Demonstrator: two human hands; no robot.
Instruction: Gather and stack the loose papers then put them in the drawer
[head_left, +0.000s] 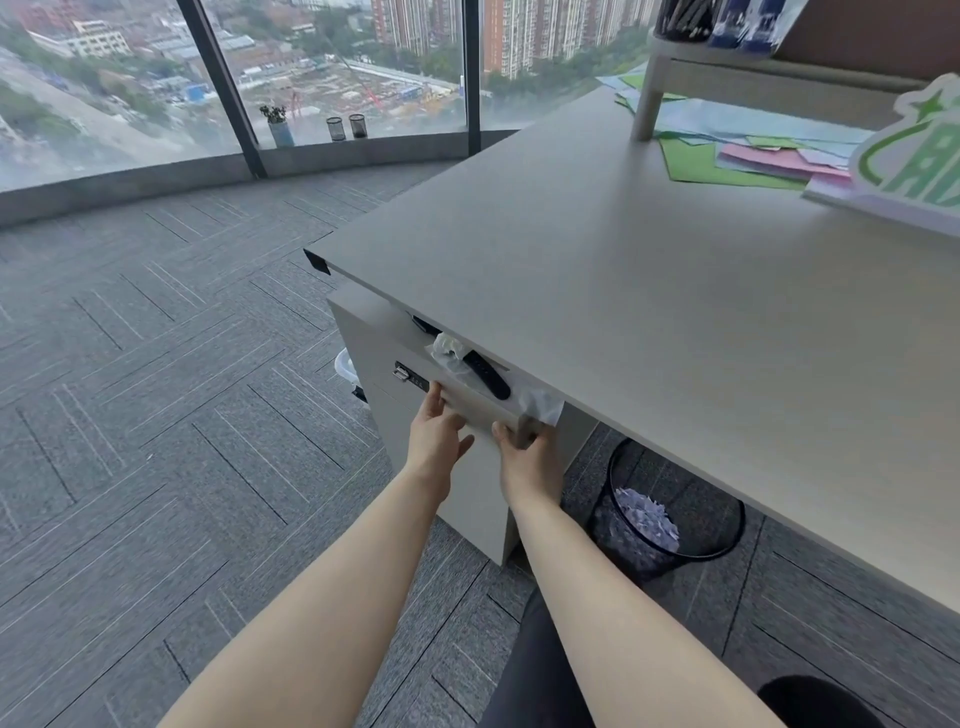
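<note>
Under the desk's left corner stands a grey drawer cabinet (363, 332). Its top drawer (480, 402) is pulled out a little. My left hand (439, 431) grips the drawer front near the lock, and my right hand (527, 457) grips its right corner. Inside the drawer I see a black strap-like item (488, 375) and crumpled white paper or plastic (448, 347). Loose coloured papers (727, 156), green, pink and blue, lie spread on the desk's far right under a white shelf riser.
The grey desk (623, 291) overhangs the cabinet. A black mesh waste bin (670, 512) with purple scraps stands under the desk to the right of the cabinet. A white riser (649, 98) and a green-and-white sign (914, 166) sit at the desk's back right. Carpet stretches to the left.
</note>
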